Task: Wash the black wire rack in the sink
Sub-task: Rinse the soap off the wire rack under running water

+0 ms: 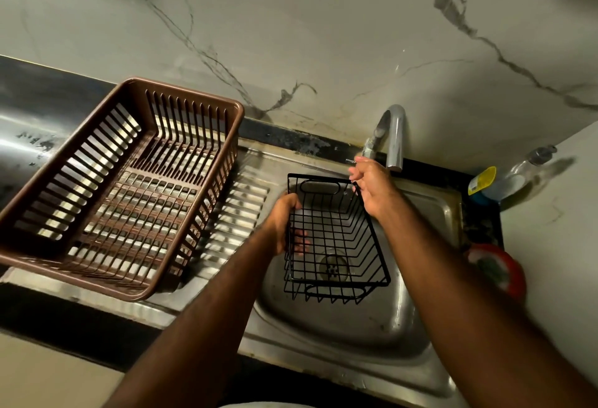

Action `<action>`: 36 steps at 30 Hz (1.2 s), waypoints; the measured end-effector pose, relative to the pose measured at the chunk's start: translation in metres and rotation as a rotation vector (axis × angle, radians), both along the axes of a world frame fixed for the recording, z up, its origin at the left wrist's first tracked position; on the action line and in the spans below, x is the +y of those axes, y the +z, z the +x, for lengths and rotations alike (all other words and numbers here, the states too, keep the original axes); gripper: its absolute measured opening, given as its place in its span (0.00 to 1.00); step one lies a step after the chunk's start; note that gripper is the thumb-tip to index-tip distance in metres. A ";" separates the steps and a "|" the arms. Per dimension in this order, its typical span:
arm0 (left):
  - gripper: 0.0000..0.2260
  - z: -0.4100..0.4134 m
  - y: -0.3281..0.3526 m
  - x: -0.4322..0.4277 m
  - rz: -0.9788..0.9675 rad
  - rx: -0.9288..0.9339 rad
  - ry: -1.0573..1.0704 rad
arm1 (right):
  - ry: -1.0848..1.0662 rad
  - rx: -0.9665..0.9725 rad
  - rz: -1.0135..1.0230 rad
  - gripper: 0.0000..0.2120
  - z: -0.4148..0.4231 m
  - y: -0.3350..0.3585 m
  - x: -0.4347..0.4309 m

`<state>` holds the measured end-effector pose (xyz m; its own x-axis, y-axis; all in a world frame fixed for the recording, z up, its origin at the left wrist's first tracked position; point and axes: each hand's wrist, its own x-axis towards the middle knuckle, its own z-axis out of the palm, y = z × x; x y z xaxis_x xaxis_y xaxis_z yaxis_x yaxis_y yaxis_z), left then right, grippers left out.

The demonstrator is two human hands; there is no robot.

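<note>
Black wire rack [336,239], long axis toward tap [396,135], left hand [284,223] gripping rim, right hand [372,185] grip unclear

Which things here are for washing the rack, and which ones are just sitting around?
For the job:
rack
sink
tap
left hand, gripping the rack
right hand, up at the tap

Just lying about:
brown basket on the drainer
bottle by the wall
red object beside the sink

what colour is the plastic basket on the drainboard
Brown; the basket shows best in the head view.
</note>
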<state>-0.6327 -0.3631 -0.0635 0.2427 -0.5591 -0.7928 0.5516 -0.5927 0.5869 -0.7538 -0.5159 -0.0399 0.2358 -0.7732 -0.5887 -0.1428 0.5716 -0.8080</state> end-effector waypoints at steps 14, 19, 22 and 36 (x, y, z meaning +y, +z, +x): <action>0.28 0.032 -0.011 0.003 0.001 0.045 0.030 | -0.282 -0.433 0.216 0.25 0.011 -0.001 -0.010; 0.31 0.027 -0.001 0.000 -0.022 0.070 0.028 | -0.427 -0.585 0.268 0.16 0.002 -0.008 -0.018; 0.24 0.022 0.002 0.001 -0.039 0.057 0.018 | -0.453 -0.625 0.276 0.16 -0.007 -0.006 -0.013; 0.14 -0.006 0.011 0.014 0.024 0.075 -0.108 | 0.233 0.546 -0.237 0.09 -0.075 0.000 0.000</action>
<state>-0.6387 -0.3489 -0.0526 0.1219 -0.5597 -0.8197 0.5256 -0.6641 0.5317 -0.8293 -0.5157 -0.0399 0.1281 -0.8619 -0.4905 -0.6683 0.2904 -0.6848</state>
